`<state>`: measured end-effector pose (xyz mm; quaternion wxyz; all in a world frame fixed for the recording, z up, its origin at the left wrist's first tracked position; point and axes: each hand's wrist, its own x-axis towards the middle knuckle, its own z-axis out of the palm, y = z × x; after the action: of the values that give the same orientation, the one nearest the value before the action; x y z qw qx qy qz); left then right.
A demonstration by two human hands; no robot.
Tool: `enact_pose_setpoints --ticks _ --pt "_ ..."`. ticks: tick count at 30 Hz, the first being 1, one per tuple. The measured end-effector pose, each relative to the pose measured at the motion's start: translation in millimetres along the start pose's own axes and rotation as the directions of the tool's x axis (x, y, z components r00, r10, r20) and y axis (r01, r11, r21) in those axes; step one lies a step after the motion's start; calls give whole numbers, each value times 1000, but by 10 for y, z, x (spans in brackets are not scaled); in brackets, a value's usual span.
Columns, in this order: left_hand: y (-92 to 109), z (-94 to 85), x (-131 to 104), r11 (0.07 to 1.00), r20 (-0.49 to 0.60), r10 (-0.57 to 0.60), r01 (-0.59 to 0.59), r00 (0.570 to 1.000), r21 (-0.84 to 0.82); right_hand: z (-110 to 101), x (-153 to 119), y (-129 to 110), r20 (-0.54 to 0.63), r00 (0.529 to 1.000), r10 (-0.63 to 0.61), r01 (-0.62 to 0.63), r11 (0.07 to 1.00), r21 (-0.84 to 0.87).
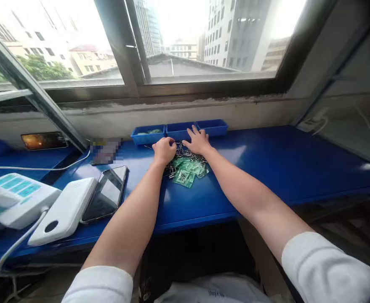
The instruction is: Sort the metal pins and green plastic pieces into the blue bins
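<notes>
A heap of small metal screws (171,170) lies on the blue table in front of the bins. Green-tinted plastic bags (185,173), several of them with small metal pieces inside, are spread over its near side. At the heap's left edge my left hand (164,150) is closed, fingertips curled together; what is in them, if anything, is hidden. My right hand (198,141) reaches over the heap's right side with fingers spread, its fingertips close to the middle blue bin (180,130). No held object shows in it.
The left blue bin (148,138) contains green bags; the right blue bin (214,127) stands beside the middle one. On the left are a phone (107,193), a white power bank (65,212), a white device with a cable (17,198) and a metal shelf post (58,113).
</notes>
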<state>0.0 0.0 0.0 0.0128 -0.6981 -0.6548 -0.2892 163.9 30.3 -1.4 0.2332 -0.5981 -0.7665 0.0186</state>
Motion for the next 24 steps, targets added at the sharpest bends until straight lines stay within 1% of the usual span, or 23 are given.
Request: enact_pose_setpoints --ticks 2,4,5,7,10,12,14,16,18,22,24 --pt "-23 23 0 999 29 39 -39 999 25 -13 -18 -26 -77 997 -19 20 1000 16" --pt "-45 45 1 996 63 69 -72 996 46 -24 -36 -49 -87 995 -56 58 998 23" --pt "-54 55 1 995 82 82 -86 993 58 -26 -44 -58 -66 994 -88 90 996 26" --pt "-69 70 1 992 123 96 -106 988 70 -21 -55 -69 29 989 -148 147 989 22" --pt "-81 71 -2 991 186 102 -116 977 64 13 -54 -71 167 971 -173 167 985 49" --pt "-81 61 -7 991 216 105 -119 971 53 35 -49 -70 208 962 -178 159 982 103" --pt "-77 50 -12 991 229 110 -123 967 46 39 -50 -77 215 959 -182 152 978 145" --pt "-71 43 -16 992 222 109 -121 969 42 25 -59 -97 214 964 -157 125 980 155" --pt "-64 40 -19 992 217 109 -119 970 35 5 -73 -132 213 972 -104 75 987 139" --pt "-51 40 -28 993 217 115 -117 969 -1 -11 -78 -221 230 973 17 -30 998 53" --pt "-47 37 -36 993 215 115 -113 970 -23 -2 -68 -256 247 968 48 -54 998 19"
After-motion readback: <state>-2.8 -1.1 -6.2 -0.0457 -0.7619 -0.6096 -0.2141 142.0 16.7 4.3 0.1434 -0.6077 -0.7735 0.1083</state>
